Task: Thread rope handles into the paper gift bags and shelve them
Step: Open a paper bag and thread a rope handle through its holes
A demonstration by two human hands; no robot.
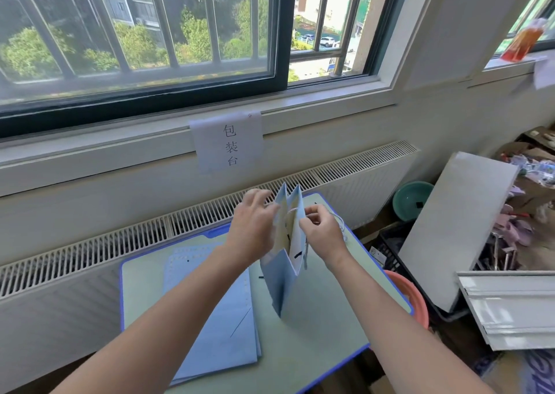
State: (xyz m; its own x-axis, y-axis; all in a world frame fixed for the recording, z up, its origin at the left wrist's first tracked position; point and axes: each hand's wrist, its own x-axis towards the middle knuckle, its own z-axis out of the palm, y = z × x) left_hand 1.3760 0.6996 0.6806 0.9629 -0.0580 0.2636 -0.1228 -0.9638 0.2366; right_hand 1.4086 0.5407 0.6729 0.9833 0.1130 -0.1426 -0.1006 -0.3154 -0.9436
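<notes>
A light blue paper gift bag (280, 285) stands upright and open on the small green table (324, 327). My left hand (250, 228) grips the bag's left top edge. My right hand (322, 231) pinches a white-and-blue rope handle (341, 227) at the bag's right top edge. One part of the rope arcs across the bag's mouth and the rest hangs down past my right wrist. A stack of flat blue bags (216, 312) lies on the table to the left of the standing bag.
A long radiator (90, 252) runs behind the table under a window sill with a paper sign (229, 141). To the right stand a leaning white board (456, 225), a green basin (413, 200), a black crate (390, 249), a pink basin (411, 297) and clutter.
</notes>
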